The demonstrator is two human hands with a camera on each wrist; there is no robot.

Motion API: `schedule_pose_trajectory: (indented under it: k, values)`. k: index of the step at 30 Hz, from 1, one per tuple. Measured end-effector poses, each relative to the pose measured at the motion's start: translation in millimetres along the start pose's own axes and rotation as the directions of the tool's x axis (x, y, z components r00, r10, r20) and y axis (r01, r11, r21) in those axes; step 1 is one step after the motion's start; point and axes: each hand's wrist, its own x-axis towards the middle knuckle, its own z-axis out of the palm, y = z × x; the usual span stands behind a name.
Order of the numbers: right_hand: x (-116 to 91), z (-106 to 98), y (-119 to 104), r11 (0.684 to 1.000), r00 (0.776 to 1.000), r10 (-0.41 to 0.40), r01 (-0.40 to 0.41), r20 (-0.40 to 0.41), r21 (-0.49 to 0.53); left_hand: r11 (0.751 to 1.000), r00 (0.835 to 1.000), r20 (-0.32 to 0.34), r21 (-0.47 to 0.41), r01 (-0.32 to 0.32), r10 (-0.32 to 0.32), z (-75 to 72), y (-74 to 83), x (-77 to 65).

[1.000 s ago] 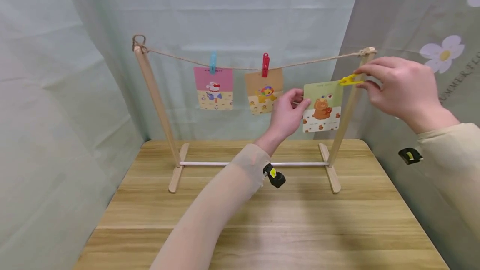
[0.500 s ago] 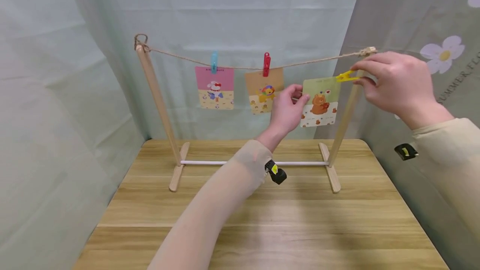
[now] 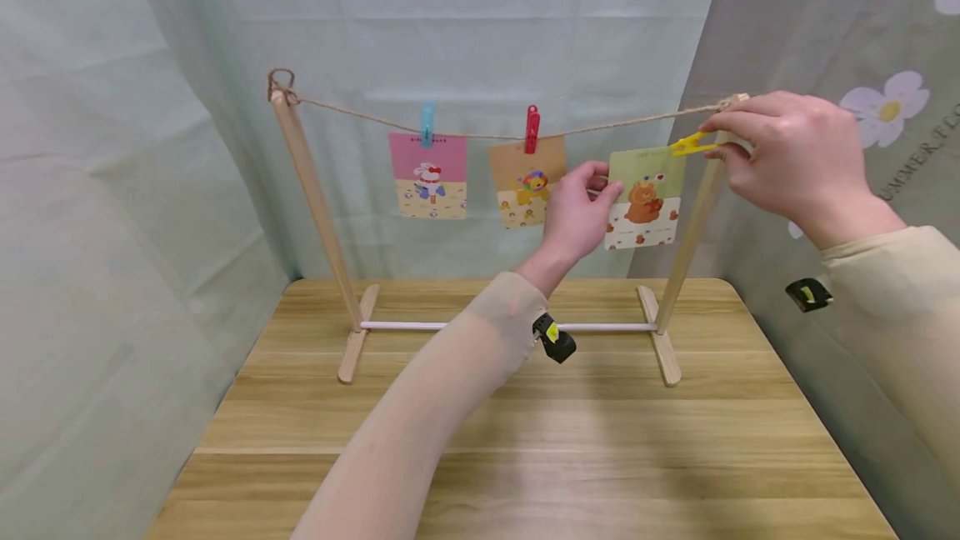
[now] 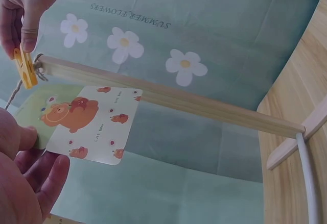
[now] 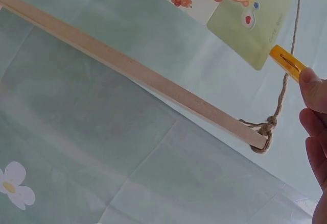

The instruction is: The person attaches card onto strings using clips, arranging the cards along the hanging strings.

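Observation:
My left hand (image 3: 576,211) pinches the left edge of a green and white bear card (image 3: 643,200) between thumb and fingers. In the left wrist view the thumb lies on the face of the card (image 4: 97,124). My right hand (image 3: 798,161) pinches a yellow clothespin (image 3: 693,144) by its handle end, its tip at the card's upper right corner. The right wrist view has the clothespin (image 5: 287,62) near the twine (image 5: 295,30); whether it bites the card I cannot tell. The card hangs just below the twine (image 3: 630,121).
A pink card (image 3: 427,177) hangs from a blue clothespin (image 3: 427,125), and an orange lion card (image 3: 517,161) from a red clothespin (image 3: 532,130). Wooden posts (image 3: 318,207) and a white rod (image 3: 405,326) form the stand on the wooden table (image 3: 540,457). A cloth backdrop (image 3: 480,40) stands behind.
Both hands have risen slightly with the bear card and the yellow clothespin, bringing them nearer the twine. The two hanging cards stay almost where they were.

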Motion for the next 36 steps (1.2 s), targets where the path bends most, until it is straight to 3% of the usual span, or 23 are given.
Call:
schedule_pose_trajectory:
  k: [7,16,36]
  values:
    - [2.8,0.6,0.5,1.000,1.000,-0.009,0.009,-0.019,0.002,1.000,1.000,-0.005,-0.018,0.007,-0.007,-0.3,1.2,1.6]
    - [5.7,-2.4,-1.5,1.000,1.000,0.000,0.000,0.016,-0.014,0.999,1.000,-0.010,-0.027,0.019,-0.019,-2.4,2.6,3.2]
    - [19.3,-6.7,-4.8,1.000,1.000,0.015,-0.015,0.012,-0.016,0.999,1.000,-0.019,-0.047,-0.003,0.002,-5.3,8.4,7.1]
